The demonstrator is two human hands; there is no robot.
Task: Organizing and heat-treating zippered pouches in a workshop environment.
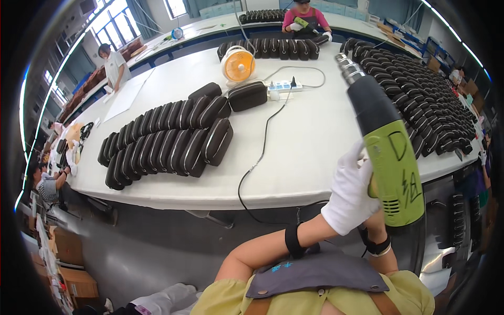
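Note:
My left hand (pixel 346 191), in a white glove, is closed on a green and black heat gun (pixel 394 168) with a metal nozzle pointing up and away from me. The gun is held over the near right part of the white table. My right forearm (pixel 382 257), with a black wristband, rises behind it; my right hand's fingers are hidden by the gun and left glove. Black zippered pouches (pixel 173 152) stand in two long rows to the left, with a single pouch (pixel 248 96) lying above them.
Many pouches (pixel 420 94) cover the table's (pixel 283 157) right side. An orange fan (pixel 237 64), power strip (pixel 286 85) and cables sit toward the back. A co-worker (pixel 305 21) across the table holds another heat gun; others work at left. Cardboard boxes (pixel 73 281) stand at lower left.

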